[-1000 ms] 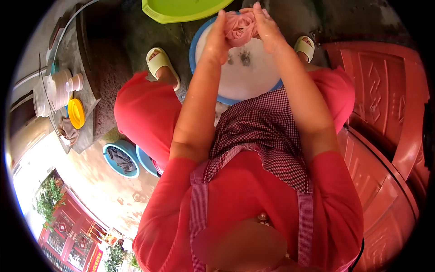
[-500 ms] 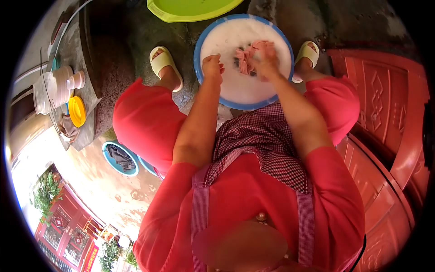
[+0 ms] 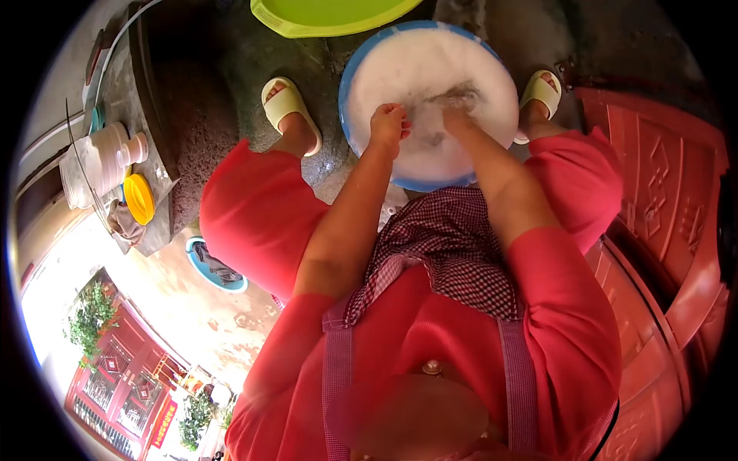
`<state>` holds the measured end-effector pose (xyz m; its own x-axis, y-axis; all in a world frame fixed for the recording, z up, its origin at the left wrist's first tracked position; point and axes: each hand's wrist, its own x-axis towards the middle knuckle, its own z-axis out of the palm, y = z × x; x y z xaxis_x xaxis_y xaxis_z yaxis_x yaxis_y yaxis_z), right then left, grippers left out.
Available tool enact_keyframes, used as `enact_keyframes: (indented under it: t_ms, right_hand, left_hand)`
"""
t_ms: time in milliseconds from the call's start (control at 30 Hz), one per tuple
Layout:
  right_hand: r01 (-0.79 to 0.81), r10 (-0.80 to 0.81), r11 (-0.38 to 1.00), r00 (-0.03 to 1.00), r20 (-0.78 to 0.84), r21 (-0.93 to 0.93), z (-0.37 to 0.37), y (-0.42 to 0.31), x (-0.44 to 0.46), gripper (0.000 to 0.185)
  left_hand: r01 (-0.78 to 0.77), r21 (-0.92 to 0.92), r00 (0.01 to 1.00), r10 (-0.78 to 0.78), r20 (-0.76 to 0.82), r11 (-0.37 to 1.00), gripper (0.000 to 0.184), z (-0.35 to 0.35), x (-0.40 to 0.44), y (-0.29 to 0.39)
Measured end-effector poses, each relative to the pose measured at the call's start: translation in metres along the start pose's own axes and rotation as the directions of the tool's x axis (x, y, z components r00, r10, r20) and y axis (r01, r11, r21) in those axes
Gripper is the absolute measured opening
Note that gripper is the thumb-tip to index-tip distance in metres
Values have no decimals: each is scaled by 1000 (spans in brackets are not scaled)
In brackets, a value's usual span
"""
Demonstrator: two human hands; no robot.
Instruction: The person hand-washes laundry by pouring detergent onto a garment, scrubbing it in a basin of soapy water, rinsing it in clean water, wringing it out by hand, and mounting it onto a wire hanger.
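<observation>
A round blue basin point(image 3: 347, 115) full of white suds point(image 3: 384, 73) stands on the floor between my feet. My left hand point(image 3: 390, 123) is over the left part of the foam, its fingers curled in, with nothing visible in them. My right hand point(image 3: 457, 117) dips into the suds right of centre, and the foam hides its fingers. Around it, a gap in the foam shows dark water point(image 3: 461, 96). The pink cloth seen earlier is out of sight, and I cannot tell whether my right hand holds it.
Beyond the basin lies a lime-green tub point(image 3: 330, 19). A light-blue basin point(image 3: 227, 283) with dark cloth stands behind my left leg. Stacked pale containers point(image 3: 100, 161) and a yellow bowl point(image 3: 138, 198) sit on a ledge at left. A red panelled wooden piece point(image 3: 653, 169) stands at right.
The pink cloth, in my right hand above the foam earlier, has gone from view as that hand went down into the suds. My left hand has moved slightly right and nearer to me.
</observation>
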<state>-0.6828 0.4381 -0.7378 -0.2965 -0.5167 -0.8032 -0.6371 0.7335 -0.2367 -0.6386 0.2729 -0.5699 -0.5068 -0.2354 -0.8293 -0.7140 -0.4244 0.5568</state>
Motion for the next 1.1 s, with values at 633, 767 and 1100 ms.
enact_keyframes:
  t_ms: [633,767,1100]
  right_hand:
    - [243,355,796,554,-753,554,-99,-67,-86,23]
    - [453,327,723,441,-836,522,-131,-125,-137,17]
    - [538,251,773,227,-941,335,-123,-129,-119,37]
  left_hand:
    - [302,-282,948,-256,192,911,56,11,-1,-10]
    - [603,-621,642,157,750,501,60,-4,29,-10]
    - [540,-695,538,440,719,475,31,1,26,-7]
